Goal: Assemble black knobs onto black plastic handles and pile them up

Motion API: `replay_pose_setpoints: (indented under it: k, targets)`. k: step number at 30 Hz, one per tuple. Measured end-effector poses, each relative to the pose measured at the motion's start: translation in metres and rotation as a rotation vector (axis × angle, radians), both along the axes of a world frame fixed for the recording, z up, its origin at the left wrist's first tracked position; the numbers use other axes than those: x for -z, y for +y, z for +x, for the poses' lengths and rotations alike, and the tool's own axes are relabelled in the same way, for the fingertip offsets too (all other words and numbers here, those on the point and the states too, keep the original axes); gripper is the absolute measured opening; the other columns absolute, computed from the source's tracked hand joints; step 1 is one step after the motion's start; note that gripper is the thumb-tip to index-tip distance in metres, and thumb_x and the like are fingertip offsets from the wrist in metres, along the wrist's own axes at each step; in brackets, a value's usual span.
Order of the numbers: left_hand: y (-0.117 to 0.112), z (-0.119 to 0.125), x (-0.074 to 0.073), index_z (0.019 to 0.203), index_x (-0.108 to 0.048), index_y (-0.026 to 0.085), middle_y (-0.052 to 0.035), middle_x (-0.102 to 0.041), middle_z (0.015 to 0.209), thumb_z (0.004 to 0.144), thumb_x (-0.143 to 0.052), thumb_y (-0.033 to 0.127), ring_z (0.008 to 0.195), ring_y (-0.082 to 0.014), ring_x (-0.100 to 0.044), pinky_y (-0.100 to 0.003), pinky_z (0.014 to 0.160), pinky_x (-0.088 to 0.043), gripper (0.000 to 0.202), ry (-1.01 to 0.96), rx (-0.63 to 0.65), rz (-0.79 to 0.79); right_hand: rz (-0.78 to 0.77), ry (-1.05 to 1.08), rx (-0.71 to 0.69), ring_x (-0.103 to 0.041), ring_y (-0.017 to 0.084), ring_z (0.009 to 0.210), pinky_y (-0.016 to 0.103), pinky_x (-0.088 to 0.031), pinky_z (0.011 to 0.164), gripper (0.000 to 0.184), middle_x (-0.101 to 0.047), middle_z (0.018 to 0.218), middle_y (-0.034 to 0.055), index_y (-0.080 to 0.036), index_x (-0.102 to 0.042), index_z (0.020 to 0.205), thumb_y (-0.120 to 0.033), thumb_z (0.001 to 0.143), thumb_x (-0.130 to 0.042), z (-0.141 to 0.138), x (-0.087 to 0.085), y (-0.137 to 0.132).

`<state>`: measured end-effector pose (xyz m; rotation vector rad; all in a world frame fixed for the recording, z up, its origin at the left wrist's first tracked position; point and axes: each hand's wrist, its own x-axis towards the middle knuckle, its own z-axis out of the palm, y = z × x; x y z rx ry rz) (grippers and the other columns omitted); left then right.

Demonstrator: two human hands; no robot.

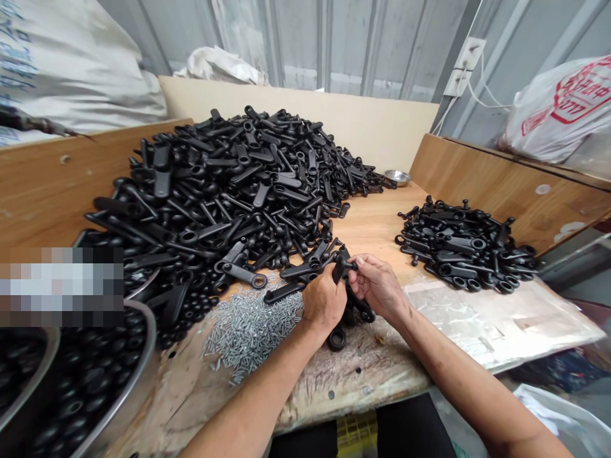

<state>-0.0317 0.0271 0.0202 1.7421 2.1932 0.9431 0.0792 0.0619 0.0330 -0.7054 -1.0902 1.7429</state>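
Note:
My left hand (325,300) is closed round a black plastic lever handle (340,266) held upright above the bench. My right hand (377,283) pinches the top of the same handle with thumb and fingers. Another black handle with a ring end (337,338) lies under my left hand. Just left of my hands lies a heap of small silver pins (248,327). A big pile of black handles (229,197) fills the bench behind, and a smaller pile of black handles (461,248) sits to the right.
Metal bowls of small black rings (95,381) stand at the left front. A clear plastic sheet (491,318) covers the right of the wooden bench (377,222). A small steel dish (398,177) sits at the back. Wooden boards wall the bench; sacks lie behind.

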Motion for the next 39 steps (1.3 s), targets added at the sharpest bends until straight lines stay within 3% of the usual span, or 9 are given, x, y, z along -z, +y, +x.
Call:
replay_pose_setpoints:
  k: [9, 15, 22, 28, 33, 39]
  targets:
    - [0.000, -0.001, 0.003, 0.102, -0.054, 0.021, -0.0041, -0.065, 0.071, 0.084, -0.039, 0.033, 0.069, -0.0201, -0.062, -0.025, 0.058, -0.037, 0.026, 0.179, -0.044, 0.035, 0.012, -0.004, 0.000, -0.047, 0.007, 0.037, 0.015, -0.032, 0.029, 0.023, -0.055, 0.054, -0.0020, -0.015, -0.056, 0.080, -0.035, 0.072, -0.061, -0.001, 0.000, -0.004]
    - [0.000, -0.002, 0.003, 0.098, -0.053, 0.020, -0.0044, -0.064, 0.069, 0.085, -0.039, 0.039, 0.067, -0.0210, -0.062, -0.025, 0.055, -0.035, 0.028, 0.277, -0.080, 0.069, 0.024, -0.009, 0.075, -0.045, 0.007, 0.035, 0.015, -0.031, 0.028, 0.021, -0.055, 0.052, -0.0028, -0.015, -0.054, 0.074, -0.034, 0.070, -0.062, -0.003, -0.001, -0.008]
    - [-0.002, 0.002, 0.008, 0.100, -0.054, 0.021, -0.0036, -0.066, 0.076, 0.086, -0.035, 0.035, 0.071, -0.0181, -0.062, -0.024, 0.059, -0.037, 0.027, 0.163, 0.022, 0.058, -0.097, 0.054, -0.067, -0.042, 0.006, 0.033, 0.014, -0.026, 0.026, 0.019, -0.052, 0.051, -0.0039, -0.015, -0.054, 0.076, -0.031, 0.070, -0.062, 0.004, -0.006, -0.005]
    - [0.000, -0.005, 0.005, 0.103, -0.053, 0.021, -0.0048, -0.065, 0.077, 0.086, -0.036, 0.041, 0.072, -0.0192, -0.062, -0.024, 0.059, -0.037, 0.032, 0.232, -0.023, 0.053, -0.088, 0.047, -0.040, -0.043, 0.006, 0.033, 0.014, -0.027, 0.026, 0.020, -0.053, 0.050, -0.0040, -0.015, -0.053, 0.074, -0.033, 0.070, -0.062, -0.001, -0.002, -0.011]
    - [0.003, -0.013, 0.003, 0.112, -0.047, 0.021, -0.0038, -0.065, 0.075, 0.083, -0.036, 0.050, 0.072, -0.0207, -0.062, -0.024, 0.056, -0.037, 0.043, 0.220, 0.090, -0.057, -0.049, -0.011, -0.186, -0.048, 0.008, 0.035, 0.015, -0.033, 0.027, 0.022, -0.057, 0.053, -0.0011, -0.015, -0.054, 0.071, -0.035, 0.071, -0.062, -0.009, -0.002, -0.022]
    - [0.007, -0.007, 0.004, 0.105, -0.055, 0.023, -0.0036, -0.066, 0.083, 0.084, -0.038, 0.032, 0.081, -0.0190, -0.061, -0.024, 0.065, -0.039, 0.028, 0.015, -0.034, -0.043, -0.012, 0.019, -0.068, -0.047, 0.007, 0.037, 0.013, -0.030, 0.029, 0.020, -0.056, 0.053, -0.0031, -0.016, -0.061, 0.083, -0.031, 0.070, -0.065, 0.010, -0.013, -0.004]
